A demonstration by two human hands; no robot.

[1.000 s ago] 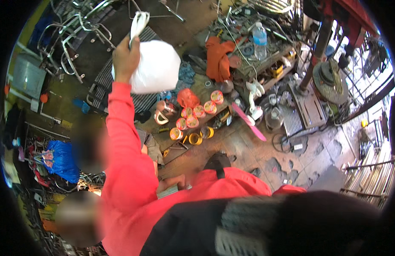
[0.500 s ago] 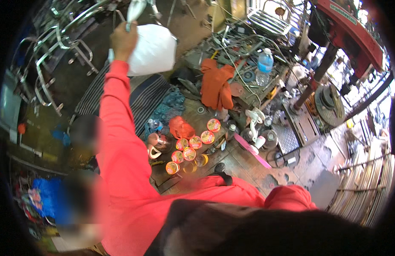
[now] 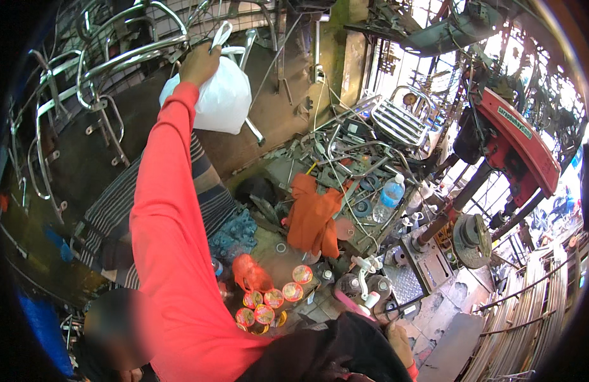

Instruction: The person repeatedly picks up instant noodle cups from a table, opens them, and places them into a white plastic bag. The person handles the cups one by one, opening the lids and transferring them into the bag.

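My left hand (image 3: 201,65) reaches far out at the upper left, closed around the knotted top of a full white plastic bag (image 3: 223,102). The bag hangs beside bent chrome tube frames (image 3: 132,62), above a striped cloth (image 3: 202,175). Its contents are hidden. At the lower edge, my right hand (image 3: 400,342) shows in part beside dark fabric, low over the tiled floor. Its fingers are too obscured to read. Between my arms, several round tubs with red-and-yellow lids (image 3: 264,314) stand on the floor beside an orange-red plastic bag (image 3: 251,274).
A red drill press (image 3: 520,137) stands at the right, with bundled metal rods (image 3: 517,318) nearer. An orange cloth (image 3: 313,216), a water bottle (image 3: 388,198) and scrap metal crowd the middle. At the lower left, a blurred person (image 3: 119,328) is close to my left arm.
The view has tilted up and shifted, so the floor things sit lower. My left hand still holds the white bag, now against the chrome frames. My right hand has come into view.
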